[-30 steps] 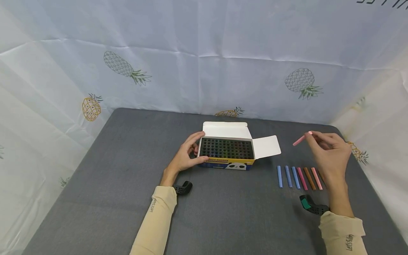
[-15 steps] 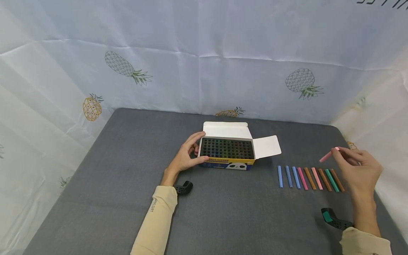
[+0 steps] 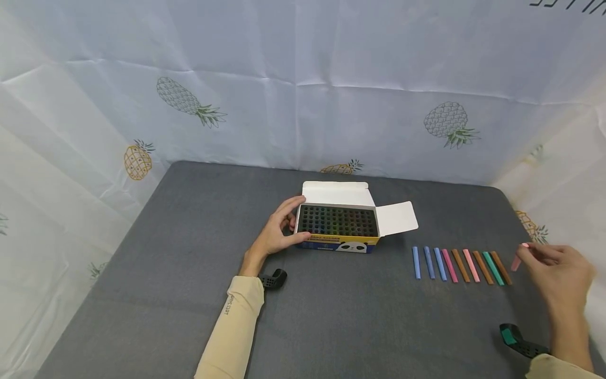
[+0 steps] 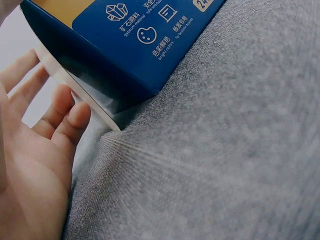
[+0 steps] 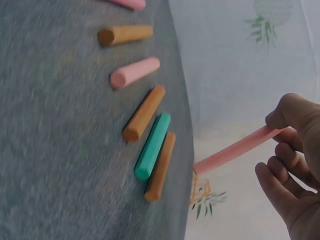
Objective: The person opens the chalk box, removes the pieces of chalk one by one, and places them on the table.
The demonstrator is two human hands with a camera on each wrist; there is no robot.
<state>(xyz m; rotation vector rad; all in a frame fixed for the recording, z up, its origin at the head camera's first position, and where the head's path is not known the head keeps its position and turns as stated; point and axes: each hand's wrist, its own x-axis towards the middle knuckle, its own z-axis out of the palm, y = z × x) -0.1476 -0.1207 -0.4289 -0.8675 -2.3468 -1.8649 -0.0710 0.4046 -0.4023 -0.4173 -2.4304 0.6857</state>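
Note:
My right hand pinches a pink chalk stick by one end, between thumb and fingertip. The stick's free end tilts down above the table, just right of a row of chalk. That row ends with a brown stick, beside a green stick. At the middle of the table my left hand holds the left end of a chalk box, thumb along the front and a finger at the back corner. Inside the box shows a dark insert full of holes. In the left wrist view, fingers touch the box's pale side flap.
The box's white lid stands raised at the back, and a white flap sticks out rightward. Blue sticks begin the row at its left. A grey cloth covers the table; a pineapple-print curtain hangs behind.
My right hand has moved right and toward me with the pink chalk, uncovering the row's right-hand sticks. The chalk now points more steeply down. My left hand and the box stay put.

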